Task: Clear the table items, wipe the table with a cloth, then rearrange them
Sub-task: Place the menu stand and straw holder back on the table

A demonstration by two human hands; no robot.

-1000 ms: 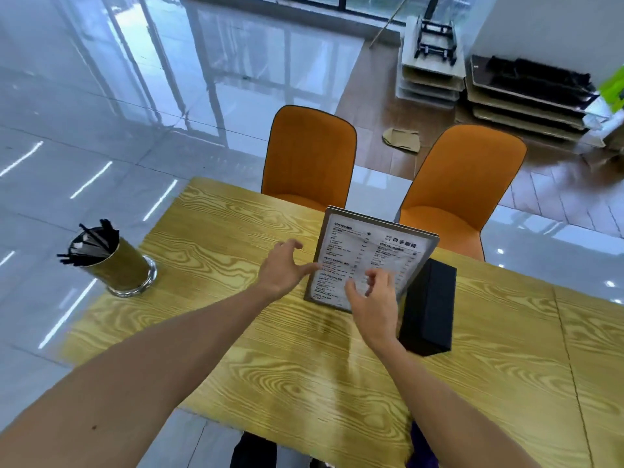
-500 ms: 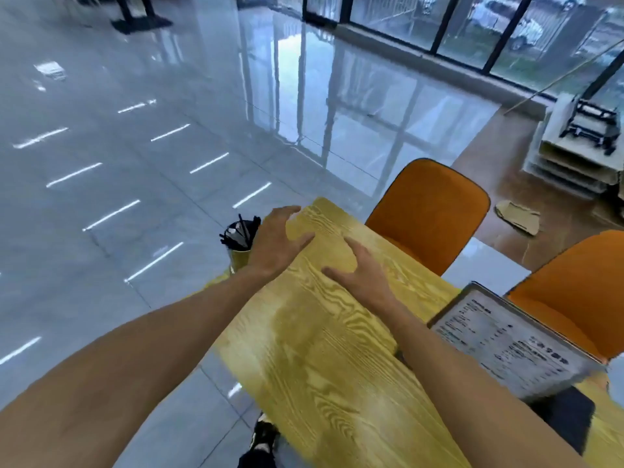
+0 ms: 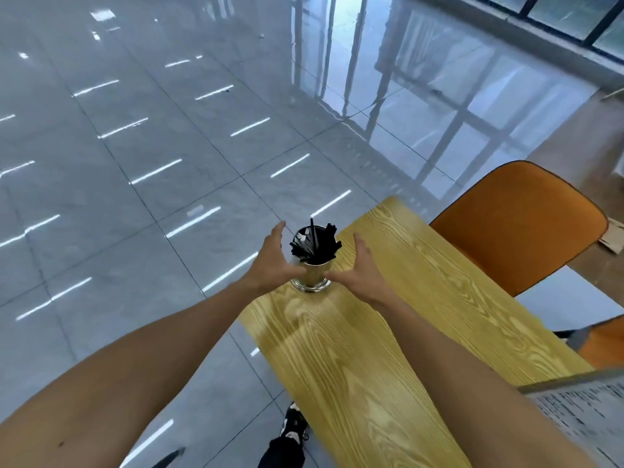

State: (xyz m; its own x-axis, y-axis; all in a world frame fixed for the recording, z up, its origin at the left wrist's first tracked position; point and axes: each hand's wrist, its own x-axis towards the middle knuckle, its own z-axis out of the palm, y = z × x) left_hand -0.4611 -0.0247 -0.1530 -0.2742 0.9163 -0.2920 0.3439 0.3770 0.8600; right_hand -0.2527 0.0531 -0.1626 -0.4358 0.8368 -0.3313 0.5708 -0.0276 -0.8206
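Note:
A shiny metal cup point(image 3: 312, 276) full of black straws point(image 3: 314, 244) stands at the far left end of the yellow wood-grain table point(image 3: 371, 349). My left hand point(image 3: 273, 261) is open just left of the cup, its thumb at the cup's side. On the cup's right my right hand point(image 3: 363, 270) is open too, thumb pointing at the cup. Whether either hand touches the cup I cannot tell. The menu board point(image 3: 587, 407) shows at the lower right edge, partly cut off.
An orange chair point(image 3: 526, 224) stands behind the table at the right, and a second orange chair point(image 3: 604, 342) peeks in at the right edge. Glossy grey floor tiles point(image 3: 152, 146) surround the table's left end. My shoe point(image 3: 293, 423) is below the table edge.
The view has swung left from the menu board to the table's end. Both hands left the menu, crossed the table top and now flank the straw cup.

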